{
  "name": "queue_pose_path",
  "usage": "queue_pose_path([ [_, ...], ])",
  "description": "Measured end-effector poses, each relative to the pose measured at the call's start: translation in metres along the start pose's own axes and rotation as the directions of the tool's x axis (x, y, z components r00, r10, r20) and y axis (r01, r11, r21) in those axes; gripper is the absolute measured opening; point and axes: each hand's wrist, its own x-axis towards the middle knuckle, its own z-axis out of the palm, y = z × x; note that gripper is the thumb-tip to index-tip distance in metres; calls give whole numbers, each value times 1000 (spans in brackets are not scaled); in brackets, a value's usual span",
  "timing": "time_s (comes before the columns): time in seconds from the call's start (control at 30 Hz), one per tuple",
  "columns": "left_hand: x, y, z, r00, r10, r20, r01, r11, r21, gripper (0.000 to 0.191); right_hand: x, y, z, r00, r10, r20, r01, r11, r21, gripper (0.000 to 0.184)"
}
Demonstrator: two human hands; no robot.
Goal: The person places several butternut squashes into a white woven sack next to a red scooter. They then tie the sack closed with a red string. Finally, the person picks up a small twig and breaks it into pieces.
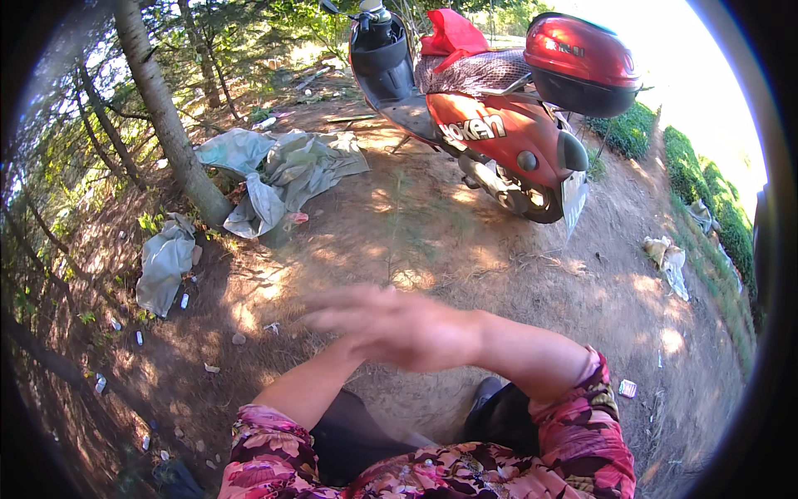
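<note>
In front of my torso my right hand [418,334] crosses over my left hand [360,347], and both are blurred by movement. The right fingers stretch out to the left and hold nothing that I can see. Most of the left hand is hidden behind the right one, so its fingers cannot be made out. Beneath the hands lies bare earth [405,399] strewn with dry needles. A thin green pine sprig [393,231] shows faintly just beyond them.
A red motor scooter [499,128] stands ahead, with a top box [583,62] and a red cloth [452,37]. Crumpled plastic sheeting [312,162] lies by a tree trunk [165,118]. A grey sack [165,268], litter and a small packet [628,388] are scattered around.
</note>
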Motion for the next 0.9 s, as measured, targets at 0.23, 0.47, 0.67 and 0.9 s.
queue_pose_path([
  [0.23,-17,20,-4,995,101,22,-98,990,-102,26,47,-71,-46,952,-41,-305,71,994,87,36],
  [0.47,-29,38,-19,994,111,18,-106,978,-177,18,29,-142,-41,795,63,-603,-172,977,-126,37],
  [0.67,-26,33,-13,991,131,3,-128,970,-207,21,15,-144,-60,930,106,-353,-171,973,-158,32],
  [0.9,-19,28,-10,986,168,0,-162,952,-260,22,30,-113,-34,687,-299,-662,193,954,-231,44],
])
